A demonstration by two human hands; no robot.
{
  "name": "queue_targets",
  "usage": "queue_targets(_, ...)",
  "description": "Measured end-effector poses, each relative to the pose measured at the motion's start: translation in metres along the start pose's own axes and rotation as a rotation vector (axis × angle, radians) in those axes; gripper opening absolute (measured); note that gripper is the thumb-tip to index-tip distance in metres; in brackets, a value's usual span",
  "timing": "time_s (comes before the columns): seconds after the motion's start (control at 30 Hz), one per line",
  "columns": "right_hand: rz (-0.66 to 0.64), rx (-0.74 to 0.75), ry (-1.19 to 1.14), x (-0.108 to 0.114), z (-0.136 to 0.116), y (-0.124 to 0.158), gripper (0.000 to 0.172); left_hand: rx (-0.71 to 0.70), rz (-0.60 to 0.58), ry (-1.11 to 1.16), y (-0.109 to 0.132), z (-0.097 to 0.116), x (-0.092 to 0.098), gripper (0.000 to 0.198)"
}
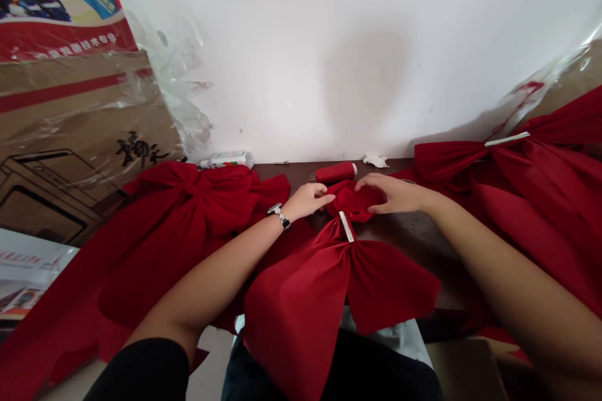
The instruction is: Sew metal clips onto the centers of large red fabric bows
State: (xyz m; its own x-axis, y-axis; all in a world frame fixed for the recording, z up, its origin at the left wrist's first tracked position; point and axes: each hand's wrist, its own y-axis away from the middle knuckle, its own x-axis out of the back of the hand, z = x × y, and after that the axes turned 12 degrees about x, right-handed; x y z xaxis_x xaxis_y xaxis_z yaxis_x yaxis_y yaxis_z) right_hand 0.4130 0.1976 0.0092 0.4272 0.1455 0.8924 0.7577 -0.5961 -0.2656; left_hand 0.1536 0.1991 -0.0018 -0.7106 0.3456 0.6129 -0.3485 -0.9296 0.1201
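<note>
A red fabric bow (329, 288) lies across the dark table (414, 232) in front of me, pinched at its middle by a silver metal clip (347, 226). Its far end is bunched up between my hands. My left hand (308, 198), with a wristwatch (279, 215) on the wrist, pinches the left side of the bunched red cloth. On the right side of that bunch rests my right hand (392, 193), fingers curled over the fabric. A spool of red thread (335, 172) lies just beyond both hands.
A finished red bow (188, 213) lies at the left and another with a silver clip (508, 156) at the right. A small white bottle (228, 160) and a white scrap (375, 161) sit against the white wall. A plastic-wrapped cardboard box (70, 125) stands at the left.
</note>
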Motion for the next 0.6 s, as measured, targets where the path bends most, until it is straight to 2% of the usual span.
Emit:
queue_targets(0.13,0.19,0.088,0.083,-0.009,-0.007,-0.006,0.034,0.022,-0.077,0.577,0.005,0.009,-0.007,0.027)
queue_targets(0.2,0.293,0.119,0.107,-0.01,-0.014,-0.009,0.029,0.013,-0.123,0.765,0.007,0.012,-0.01,0.03)
queue_targets(0.27,0.401,0.121,0.09,-0.01,-0.023,-0.012,0.022,-0.029,-0.191,0.858,0.009,0.014,-0.013,0.036)
queue_targets(0.37,0.544,0.085,-0.001,-0.012,-0.031,-0.013,0.013,-0.142,-0.28,0.835,0.012,0.015,-0.017,0.048)
queue_targets(0.47,0.626,-0.01,-0.168,-0.017,-0.032,-0.013,0.013,-0.191,-0.373,0.748,0.015,0.015,-0.02,0.061)
queue_targets(0.53,0.648,-0.087,-0.334,-0.022,-0.032,-0.014,0.018,-0.212,-0.459,0.633,0.018,0.016,-0.021,0.063)
queue_targets(0.6,0.659,-0.139,-0.499,-0.028,-0.033,-0.017,0.022,-0.238,-0.485,0.463,0.022,0.018,-0.022,0.059)
